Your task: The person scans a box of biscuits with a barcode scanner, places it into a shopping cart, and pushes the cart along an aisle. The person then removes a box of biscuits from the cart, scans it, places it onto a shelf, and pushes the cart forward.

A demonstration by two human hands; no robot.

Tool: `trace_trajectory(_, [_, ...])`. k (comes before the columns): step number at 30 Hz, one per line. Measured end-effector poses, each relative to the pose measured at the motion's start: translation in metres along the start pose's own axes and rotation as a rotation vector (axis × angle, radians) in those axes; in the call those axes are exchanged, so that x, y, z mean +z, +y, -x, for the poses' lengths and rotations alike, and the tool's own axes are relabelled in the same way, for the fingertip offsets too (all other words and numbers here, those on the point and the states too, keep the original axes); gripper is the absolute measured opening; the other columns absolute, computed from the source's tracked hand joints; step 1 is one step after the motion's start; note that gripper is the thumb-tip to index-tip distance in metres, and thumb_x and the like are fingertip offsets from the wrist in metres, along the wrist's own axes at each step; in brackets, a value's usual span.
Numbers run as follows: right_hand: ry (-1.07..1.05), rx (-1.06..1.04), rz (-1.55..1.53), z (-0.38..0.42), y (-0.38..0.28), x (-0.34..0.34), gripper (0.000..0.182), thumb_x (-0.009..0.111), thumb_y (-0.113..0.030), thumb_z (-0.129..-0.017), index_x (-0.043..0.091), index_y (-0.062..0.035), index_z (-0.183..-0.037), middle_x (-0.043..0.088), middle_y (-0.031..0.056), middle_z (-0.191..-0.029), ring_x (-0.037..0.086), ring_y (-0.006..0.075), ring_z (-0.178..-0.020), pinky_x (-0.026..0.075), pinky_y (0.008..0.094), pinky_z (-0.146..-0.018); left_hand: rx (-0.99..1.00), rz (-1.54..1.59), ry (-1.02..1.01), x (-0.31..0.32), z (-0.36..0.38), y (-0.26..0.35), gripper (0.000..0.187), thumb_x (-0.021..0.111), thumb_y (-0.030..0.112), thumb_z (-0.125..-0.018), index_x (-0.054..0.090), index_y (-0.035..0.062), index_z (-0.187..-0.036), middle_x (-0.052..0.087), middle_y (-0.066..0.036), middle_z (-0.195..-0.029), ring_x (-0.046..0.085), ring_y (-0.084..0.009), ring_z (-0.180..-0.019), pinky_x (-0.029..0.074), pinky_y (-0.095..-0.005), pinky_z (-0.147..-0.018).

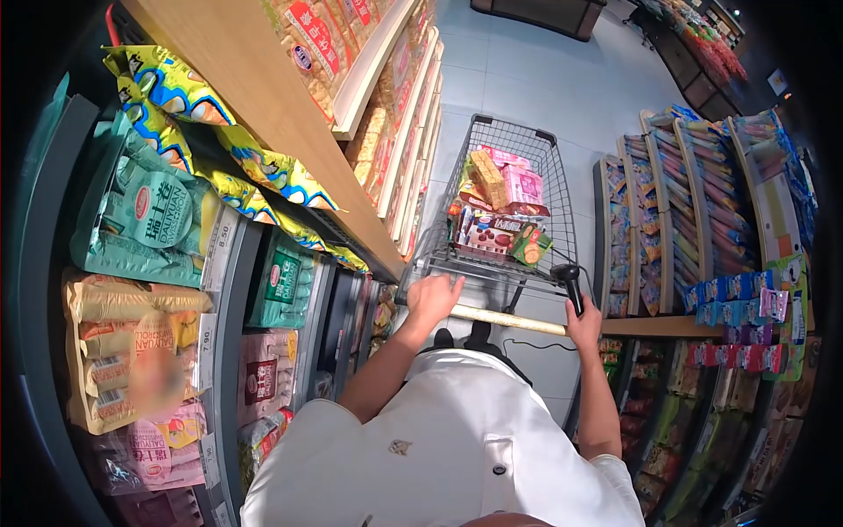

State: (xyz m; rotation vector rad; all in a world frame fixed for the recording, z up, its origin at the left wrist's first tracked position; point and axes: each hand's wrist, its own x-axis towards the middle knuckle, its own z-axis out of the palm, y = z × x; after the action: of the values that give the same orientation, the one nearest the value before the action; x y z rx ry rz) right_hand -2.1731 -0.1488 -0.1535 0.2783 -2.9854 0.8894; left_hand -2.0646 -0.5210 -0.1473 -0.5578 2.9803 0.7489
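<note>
A shopping cart (569,189) of dark wire mesh stands in front of me, with its pale handle bar (509,317) across my waist. My left hand (433,300) is closed around the bar's left end. At the other end, my right hand (583,325) grips a black handheld scanner (571,283), its head pointing up; whether this hand also touches the bar is hard to see. A thin black cable (540,343) hangs below the bar. Inside the cart lie a yellow-brown snack pack (489,179), a pink pack (524,186), a dark pack with red fruit pictures (492,234) and a green pack (530,245).
Close on my left rises a shelf with teal Swiss roll bags (149,215), orange bags (132,351) and yellow hanging packs (263,171). On the right stands a rack of colourful packs (667,211) above lower shelves. Grey tiled floor (527,66) stretches ahead, with a dark display stand (544,13) farther off.
</note>
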Motion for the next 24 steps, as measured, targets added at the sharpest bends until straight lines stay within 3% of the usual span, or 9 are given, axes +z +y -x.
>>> trace_trajectory(19, [0.011,-0.041,-0.036,-0.061,-0.003,0.009,0.046,0.075,-0.032,-0.094,0.068,0.0026,-0.123,0.072,0.0252,-0.09,0.071,0.0435,-0.085,0.055,0.048,-0.075,-0.02,0.01,0.078,0.005,-0.056,0.004,0.051,0.061,0.052,-0.097,0.072,0.0059,-0.078,0.072,-0.019,-0.073,0.072,-0.0394,-0.073,0.056,-0.0517,-0.067])
trace_trajectory(22, [0.03,-0.065,-0.027,-0.08,0.002,0.012,0.047,0.075,-0.032,-0.093,0.068,0.0026,-0.124,0.072,0.0248,-0.088,0.071,0.0429,-0.082,0.055,0.0474,-0.073,0.071,0.004,0.196,0.012,-0.071,0.005,0.052,0.062,0.054,-0.096,0.074,0.0061,-0.081,0.072,-0.019,-0.074,0.072,-0.0395,-0.073,0.057,-0.051,-0.067])
trace_trajectory(24, [0.036,-0.045,-0.042,-0.094,0.007,0.014,0.045,0.075,-0.033,-0.093,0.069,-0.0017,-0.125,0.072,0.0251,-0.088,0.071,0.0442,-0.08,0.055,0.0494,-0.072,-0.005,-0.016,0.095,0.008,-0.083,0.011,0.052,0.063,0.055,-0.095,0.075,0.0063,-0.082,0.073,-0.019,-0.074,0.073,-0.0389,-0.073,0.057,-0.0505,-0.068])
